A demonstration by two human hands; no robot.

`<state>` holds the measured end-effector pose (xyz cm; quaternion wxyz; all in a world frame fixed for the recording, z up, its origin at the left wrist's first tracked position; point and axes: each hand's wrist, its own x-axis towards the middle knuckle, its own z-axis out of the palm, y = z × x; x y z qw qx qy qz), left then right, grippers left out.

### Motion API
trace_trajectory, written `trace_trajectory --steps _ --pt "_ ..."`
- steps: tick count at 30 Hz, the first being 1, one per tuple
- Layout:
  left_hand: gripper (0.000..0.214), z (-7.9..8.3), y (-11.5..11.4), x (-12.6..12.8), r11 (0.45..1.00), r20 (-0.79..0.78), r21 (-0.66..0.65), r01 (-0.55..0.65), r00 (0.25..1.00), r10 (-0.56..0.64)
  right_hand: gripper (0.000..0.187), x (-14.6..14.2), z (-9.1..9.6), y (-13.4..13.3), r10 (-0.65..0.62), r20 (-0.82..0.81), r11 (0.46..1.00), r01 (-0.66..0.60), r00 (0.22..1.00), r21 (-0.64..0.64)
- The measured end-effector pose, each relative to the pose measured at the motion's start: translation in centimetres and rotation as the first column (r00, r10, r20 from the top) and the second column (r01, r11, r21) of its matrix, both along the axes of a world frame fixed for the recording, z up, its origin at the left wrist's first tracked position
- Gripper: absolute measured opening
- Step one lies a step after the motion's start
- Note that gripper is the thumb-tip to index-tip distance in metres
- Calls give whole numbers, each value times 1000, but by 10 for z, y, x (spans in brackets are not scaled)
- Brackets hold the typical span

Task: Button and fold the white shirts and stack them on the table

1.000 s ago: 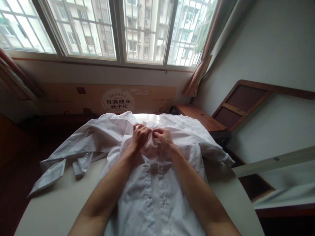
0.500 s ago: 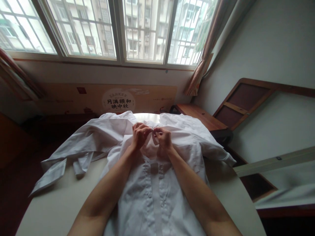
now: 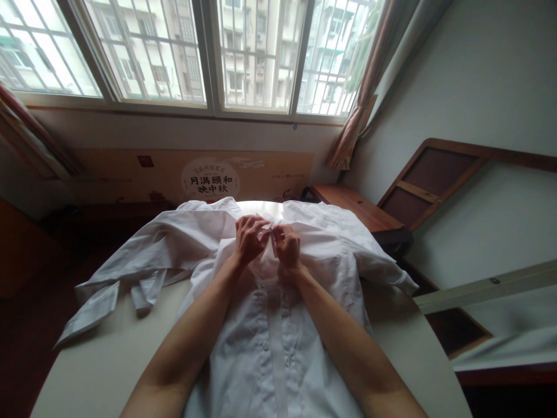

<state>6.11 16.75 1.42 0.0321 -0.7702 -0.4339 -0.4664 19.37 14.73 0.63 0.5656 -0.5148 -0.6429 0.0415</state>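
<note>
A white shirt [image 3: 243, 331] lies spread on a round pale table, its sleeves reaching out to both sides. The two front edges run apart down the middle, with buttons showing along the left one. At the collar, my left hand [image 3: 250, 238] pinches the cloth between thumb and fingers. My right hand [image 3: 287, 244] is closed on the collar edge just beside it, the fingertips of both hands almost touching. Whatever small part sits between the fingertips is too small to make out.
The round table [image 3: 104, 371] carries the shirt. Past its far right edge stands a brown wooden desk [image 3: 352, 203], with a wooden chair-like frame [image 3: 413, 186] against the wall. A printed banner [image 3: 252, 174] hangs below the barred window [image 3: 256, 52].
The fingers have shifted slightly at the collar. My left fingers are lifted a little more, and my right hand has turned and curled in closer. The shirt lies as before.
</note>
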Motion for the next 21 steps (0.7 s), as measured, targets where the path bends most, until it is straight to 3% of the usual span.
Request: trace_trajectory --steps 3,9,15,21 --pt "18 -2 -12 8 992 76 23 -124 990 122 19 -2 -5 1 -64 51 998 62 997 29" --pt "30 -8 -24 31 949 184 -260 -178 956 230 19 -4 -11 1 -132 64 991 130 989 28" --pt "24 -13 -23 38 959 342 -280 -34 930 132 21 -6 -12 1 -157 126 987 151 980 53" --pt "23 -15 -23 42 956 442 -293 -3 886 138 20 -6 -14 0 -170 207 981 145 964 131"
